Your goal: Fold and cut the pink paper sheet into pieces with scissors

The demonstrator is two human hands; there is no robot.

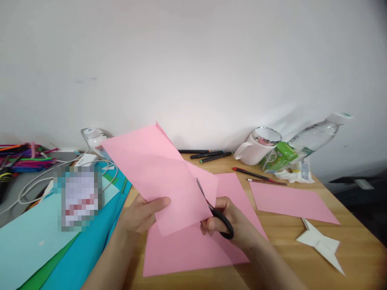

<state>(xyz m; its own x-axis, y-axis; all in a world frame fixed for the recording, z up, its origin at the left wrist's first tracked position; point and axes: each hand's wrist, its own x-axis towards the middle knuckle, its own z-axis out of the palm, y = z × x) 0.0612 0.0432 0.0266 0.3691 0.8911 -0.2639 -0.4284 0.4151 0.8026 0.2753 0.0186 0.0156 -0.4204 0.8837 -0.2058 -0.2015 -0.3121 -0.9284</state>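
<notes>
Above the desk [347, 241] and the spare sheet [187, 249] lying on it, centre frame, I saw the pink sheet [157, 177] held up mid-cut, the grip of the left hand [140, 215] pinching its lower edge, the grip of the right hand [234, 227] closed on the scissors [216, 213] biting its right side; cutting further, I judged, wanted it taut.

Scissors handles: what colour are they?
Black, best in the head view: scissors in the right hand, pink paper in the left hand.

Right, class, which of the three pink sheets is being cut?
The sheet held up in the left hand, with scissors in the right hand cutting into it. The sheet underneath and the one on the right lie flat on the table.
</notes>
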